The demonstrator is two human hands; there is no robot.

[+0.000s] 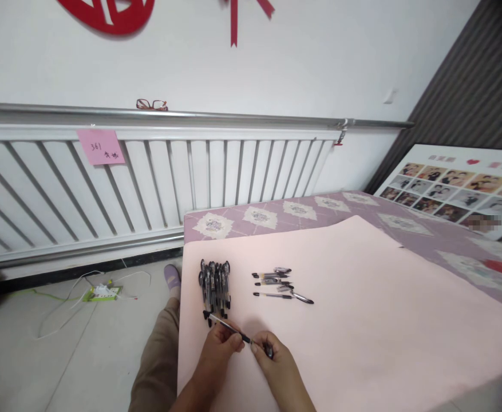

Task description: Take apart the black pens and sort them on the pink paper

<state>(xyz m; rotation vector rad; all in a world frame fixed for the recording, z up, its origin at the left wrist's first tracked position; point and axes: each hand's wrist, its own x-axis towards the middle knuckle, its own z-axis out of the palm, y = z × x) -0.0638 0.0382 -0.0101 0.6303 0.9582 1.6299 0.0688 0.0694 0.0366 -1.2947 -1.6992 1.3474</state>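
My left hand (220,350) pinches the clear barrel of a black pen (225,325) just behind its dark grip. The pen slants down to the right, its black end near the pile. At its other end, my right hand (274,360) is closed around a dark pen cap (269,350), partly hidden by the fingers. Whether cap and pen tip touch, I cannot tell. Beyond my left hand lies a heap of capped black pens (214,283). Several loose pens without caps (272,295) and separate caps (303,298) lie farther off, past my right hand.
Pale pink sheeting (362,320) covers the table over a purple patterned cloth (255,220). A white radiator (216,171) runs along the wall, with glasses (151,105) on the pipe above. A power strip (105,293) with cables lies on the floor. A photo board (457,189) leans at right.
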